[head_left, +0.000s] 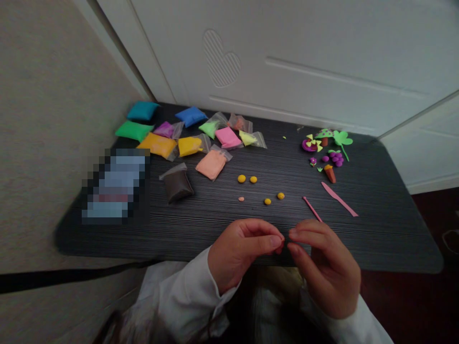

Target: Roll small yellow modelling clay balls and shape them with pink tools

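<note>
Over the front edge of the table, my left hand (pixel 247 246) is closed in a pinch, thumb against fingers. Whatever it holds is too small to make out. Facing it, just to the right, my right hand (pixel 326 267) has its thumb and fingers slightly apart, with nothing visible between them. Beyond the hands lie small yellow clay balls (pixel 267 201) and a tiny peach piece of clay (pixel 241 198). A thin pink modelling stick (pixel 311 209) lies just past my right hand, its near end by the fingers. Farther right is a pink plastic knife (pixel 339 198).
Bags of coloured clay, among them a peach one (pixel 212 163) and a dark brown one (pixel 177 185), cover the back left of the dark table (pixel 390 229). A blurred-out rectangular object (pixel 116 186) lies at left. Finished clay figures, including purple grapes (pixel 336 158), sit at right.
</note>
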Tool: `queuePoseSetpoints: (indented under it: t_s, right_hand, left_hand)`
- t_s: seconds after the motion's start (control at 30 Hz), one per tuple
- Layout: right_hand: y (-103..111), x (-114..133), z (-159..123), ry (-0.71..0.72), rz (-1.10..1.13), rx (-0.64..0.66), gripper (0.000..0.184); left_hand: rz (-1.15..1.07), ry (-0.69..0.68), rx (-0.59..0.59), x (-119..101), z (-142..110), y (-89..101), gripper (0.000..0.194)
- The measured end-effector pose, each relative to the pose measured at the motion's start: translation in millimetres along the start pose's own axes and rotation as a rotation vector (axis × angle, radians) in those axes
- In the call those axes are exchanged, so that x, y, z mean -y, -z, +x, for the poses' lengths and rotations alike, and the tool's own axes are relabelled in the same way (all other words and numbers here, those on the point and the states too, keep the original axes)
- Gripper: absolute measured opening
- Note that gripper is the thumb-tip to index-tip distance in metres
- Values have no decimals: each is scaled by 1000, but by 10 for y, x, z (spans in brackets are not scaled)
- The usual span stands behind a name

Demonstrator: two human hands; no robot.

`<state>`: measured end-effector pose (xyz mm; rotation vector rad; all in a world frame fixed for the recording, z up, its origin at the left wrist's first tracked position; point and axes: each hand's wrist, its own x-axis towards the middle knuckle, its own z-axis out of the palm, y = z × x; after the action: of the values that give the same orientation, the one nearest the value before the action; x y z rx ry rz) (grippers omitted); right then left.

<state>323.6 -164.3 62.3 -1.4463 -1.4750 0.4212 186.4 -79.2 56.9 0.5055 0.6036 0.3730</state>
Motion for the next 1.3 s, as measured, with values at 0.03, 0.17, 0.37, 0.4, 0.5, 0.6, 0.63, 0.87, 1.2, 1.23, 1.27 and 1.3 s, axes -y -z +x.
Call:
queuePoseSetpoints:
  t_s: [0.03, 0.17, 0.37, 0.4, 0.5, 0.6, 0.63, 0.87, 1.2, 1.23, 1.27, 1.3]
  right_hand:
    - [1, 5, 6, 1, 4, 8, 32]
    - [6, 18, 37, -20, 25, 63, 30]
    - [-3, 0, 58, -69, 43, 80, 27]
    - [-7, -3, 59, -76, 46, 81, 26]
    - [-18, -13, 59, -102, 56, 72, 24]
    - [-23, -24, 51, -124, 73, 51, 23]
    - [-23, -26, 48, -127, 77, 48, 23]
    - [-19, -17, 37, -159, 113, 57, 22]
    - [-47, -18, 37, -202, 144, 53, 18]
    - [-49, -21, 35, -199, 143, 49, 18]
    - [-49, -23, 33, -199, 142, 50, 18]
    - [-48, -26, 31, -198, 142, 53, 19]
  left_hand:
    - [-29, 22, 14, 4, 1, 2, 4]
    - [-125, 101, 48, 24, 9, 25, 7]
    - [-81, 98, 6, 38, 18, 16, 10]
    - [-48, 70, -9, 38, 16, 10, 9]
    - [92, -50, -49, 31, 0, -5, 5]
    - [236, -152, -66, 12, -22, -17, 2]
    - [267, -176, -68, 5, -27, -20, 2]
    - [250, -182, -22, 17, -7, -2, 7]
    - [194, -132, -57, 33, -6, -2, 3]
    - [187, -128, -58, 34, -4, -3, 3]
    - [179, -125, -59, 36, -2, -4, 3]
    - [168, -120, -59, 38, 1, -4, 4]
